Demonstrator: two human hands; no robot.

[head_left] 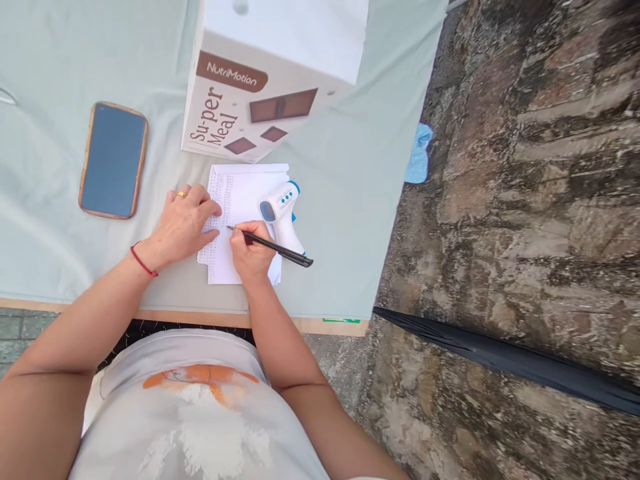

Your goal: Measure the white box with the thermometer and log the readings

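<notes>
A black pen (285,251) is gripped in my right hand (253,252), its tip touching a white notepad (245,190). Columns of small handwriting run down the left side of the page. My left hand (185,220) lies at the notepad's left edge, fingers apart, the fingertips resting on the paper. It wears a gold ring, and a red cord circles the wrist. On the right part of the notepad lies a white and blue infrared thermometer (283,210), just beyond my right hand; its handle points toward me.
A large white carton (235,107) with brown print stands behind the notepad. To the left lies a phone (113,160) in a brown-edged case. A pale green cloth (340,220) covers the table. Right of the table are a stone wall (525,233) and a folded dark umbrella-like object (480,353).
</notes>
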